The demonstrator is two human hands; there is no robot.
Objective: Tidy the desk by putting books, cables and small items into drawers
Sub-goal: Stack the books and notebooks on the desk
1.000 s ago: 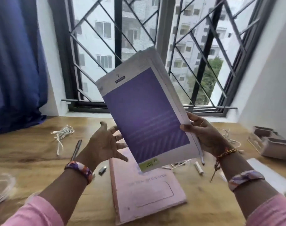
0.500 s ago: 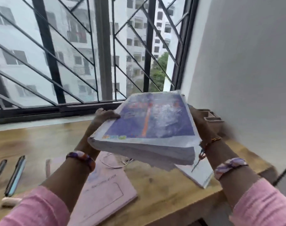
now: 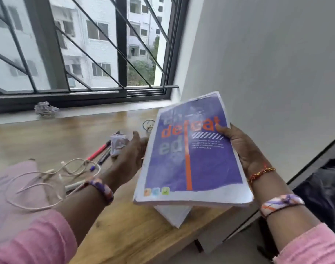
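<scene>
Wall (image 3: pixel 267 63) close right of book (image 3: pixel 193 159); cable (image 3: pixel 54 174), pens (image 3: pixel 99 151), crumpled paper (image 3: pixel 118 142) clutter desk (image 3: pixel 54 134) left.

Thick purple book (image 3: pixel 193 159) with white border and orange letters, held in the air above the desk's (image 3: pixel 124 233) right edge, at 3 o'clock of the view, cover up, tilted. White cable (image 3: pixel 48 180) in loose loops at 9 o'clock, partly over a pink book (image 3: pixel 8 180). Pens (image 3: pixel 100 151), red and dark, near the centre, beside a crumpled paper ball (image 3: pixel 118 142). Another paper ball (image 3: pixel 44 109) at 11 o'clock, on the window sill.
</scene>
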